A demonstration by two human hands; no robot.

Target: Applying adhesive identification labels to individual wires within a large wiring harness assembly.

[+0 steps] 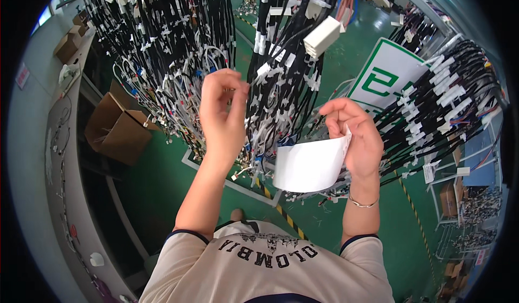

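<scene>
A curved white sheet [311,165], perhaps a label sheet, hangs from my right hand [361,141], its edge gripped between the thumb and curled fingers. My left hand [224,108] is raised before the hanging wire harnesses [281,98], its thumb and forefinger bent together in a pinch. The fingertips are slightly blurred, and I cannot make out what, if anything, they hold. Black cables in the harness bundle carry white tags and connectors. Above and between my hands hangs a white block-shaped connector stack [323,35].
More harnesses [167,49] hang on the left and others [443,98] on the right. Behind my right hand stands a white sign [386,68] with a green border. An open cardboard box [116,125] sits beside the long table [57,141] at left. The green floor has striped tape.
</scene>
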